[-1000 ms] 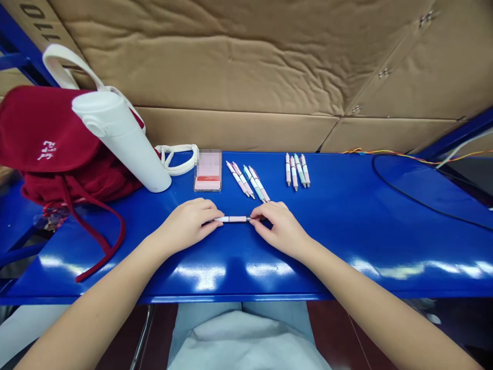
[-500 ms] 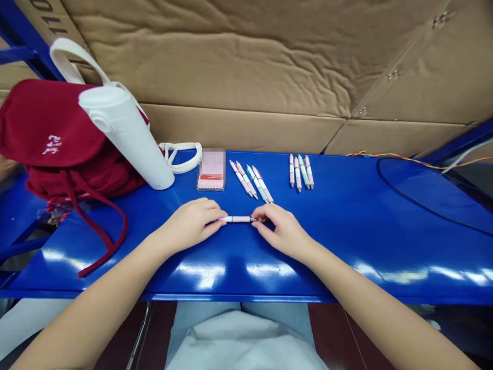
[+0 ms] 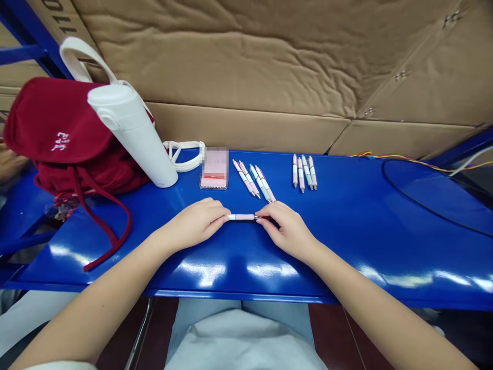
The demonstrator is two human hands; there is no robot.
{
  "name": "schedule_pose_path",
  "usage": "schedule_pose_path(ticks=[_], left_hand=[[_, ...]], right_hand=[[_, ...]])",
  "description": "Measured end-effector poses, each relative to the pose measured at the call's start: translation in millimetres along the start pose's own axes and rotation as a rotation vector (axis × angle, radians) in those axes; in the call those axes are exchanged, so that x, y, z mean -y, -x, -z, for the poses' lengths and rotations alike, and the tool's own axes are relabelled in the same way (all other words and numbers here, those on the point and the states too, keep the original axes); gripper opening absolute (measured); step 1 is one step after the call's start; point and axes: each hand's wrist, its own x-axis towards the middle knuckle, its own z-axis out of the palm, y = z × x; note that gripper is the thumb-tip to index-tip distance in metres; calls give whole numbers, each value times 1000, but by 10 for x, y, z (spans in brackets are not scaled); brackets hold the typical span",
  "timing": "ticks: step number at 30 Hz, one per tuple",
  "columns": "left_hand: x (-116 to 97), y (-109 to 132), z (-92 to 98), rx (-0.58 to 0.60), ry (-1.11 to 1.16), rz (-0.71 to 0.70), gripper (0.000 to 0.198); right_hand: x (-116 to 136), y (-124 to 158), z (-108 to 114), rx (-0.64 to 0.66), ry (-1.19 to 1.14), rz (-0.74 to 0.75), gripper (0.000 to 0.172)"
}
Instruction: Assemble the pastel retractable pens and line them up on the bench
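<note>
Left hand (image 3: 194,223): narrow pinch on the pink pen (image 3: 242,217), fingertips hiding its end.
Right hand (image 3: 288,231): narrow pinch on the pen's other end, tip mostly hidden.

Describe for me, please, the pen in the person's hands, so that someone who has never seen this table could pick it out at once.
On the blue metal table, look near the front edge, where two hands meet. The pink-and-white pen lies crosswise, held end to end between the left hand and the right hand. Unlike the left row of pens and the right row of pens farther back, it is alone and held.
</note>
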Motion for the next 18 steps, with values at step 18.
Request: schedule_pose_path(ticks=[18], left_hand=[[0,7,-14,-97,33,6,29]], right_hand=[[16,-7,25,89,88,-68,18]])
